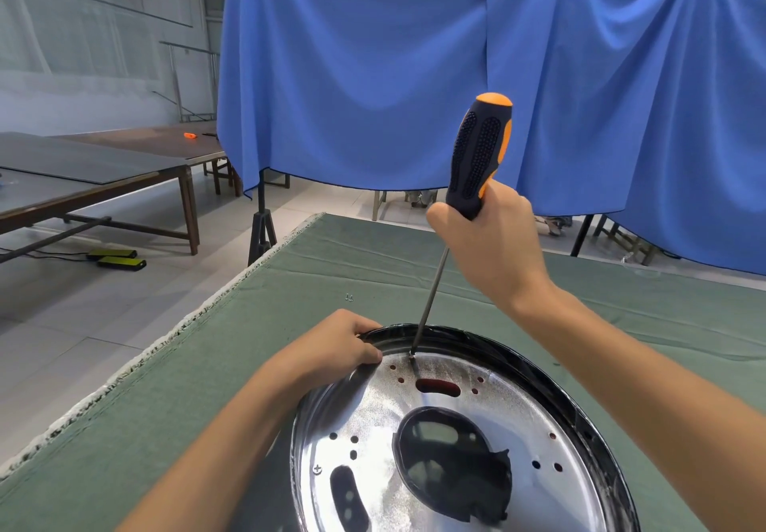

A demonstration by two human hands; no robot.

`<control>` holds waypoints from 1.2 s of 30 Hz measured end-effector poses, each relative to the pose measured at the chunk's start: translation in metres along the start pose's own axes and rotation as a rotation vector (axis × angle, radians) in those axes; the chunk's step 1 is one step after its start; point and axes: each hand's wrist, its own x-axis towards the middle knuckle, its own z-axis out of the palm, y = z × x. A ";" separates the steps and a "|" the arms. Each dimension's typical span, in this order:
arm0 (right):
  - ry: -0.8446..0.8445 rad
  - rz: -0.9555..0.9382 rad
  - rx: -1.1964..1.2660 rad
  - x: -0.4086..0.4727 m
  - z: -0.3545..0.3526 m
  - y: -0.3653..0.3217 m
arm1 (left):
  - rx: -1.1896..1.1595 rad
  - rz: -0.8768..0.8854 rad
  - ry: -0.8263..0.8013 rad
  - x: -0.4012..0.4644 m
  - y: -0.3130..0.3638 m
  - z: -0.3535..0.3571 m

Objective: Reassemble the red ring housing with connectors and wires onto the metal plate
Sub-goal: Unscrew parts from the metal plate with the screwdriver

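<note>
- The green cloth [166,399] was spread over the table, probably so that the polished dish would not slide or be scratched.
- 2 small screws [349,297] were left on the cloth beyond the dish, well apart from it but within reach, presumably kept for later holes.
- The left hand [335,345] was curled over the far-left rim of the metal plate [414,469], the fingers hooked on the edge; the dish appeared to be steadied this way against the turning force.
- 1 screw [317,468] was seen already seated near the left rim of the plate.
- The red ring housing [437,387] was seen only as red through a slot and several small holes, so it seemed to be lying beneath the plate; connectors and wires could not be made out.
- The screwdriver [476,158] was held nearly upright, its tip set in a hole by the far rim.
- The right hand [493,241] was wrapped round the lower handle, a grip suited to pressing down while twisting.
</note>
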 end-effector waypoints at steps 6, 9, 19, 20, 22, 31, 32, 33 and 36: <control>-0.119 0.159 -0.160 0.014 -0.001 -0.005 | 0.057 0.013 -0.006 -0.001 0.000 0.000; -0.137 0.211 -0.141 0.015 -0.001 -0.007 | 0.090 0.014 0.000 -0.002 0.002 0.000; -0.028 0.135 -0.193 0.003 0.010 -0.014 | 0.128 -0.003 0.014 -0.008 0.010 -0.002; -0.011 0.126 -0.207 0.002 0.009 -0.014 | 0.132 -0.008 0.015 -0.008 0.010 -0.002; 0.016 0.108 -0.242 -0.001 0.008 -0.012 | 0.159 -0.022 0.009 -0.008 0.012 -0.003; -0.181 0.124 0.000 0.001 0.005 -0.008 | 0.387 0.012 0.192 -0.001 0.029 0.004; -0.203 0.131 0.047 0.001 0.005 -0.009 | 0.318 0.072 0.250 -0.001 0.033 0.005; -0.216 0.139 0.071 0.001 0.004 -0.009 | 0.242 0.130 0.284 -0.002 0.038 0.007; -0.237 0.179 0.052 0.002 0.002 -0.010 | 0.040 0.231 0.279 -0.002 0.051 0.016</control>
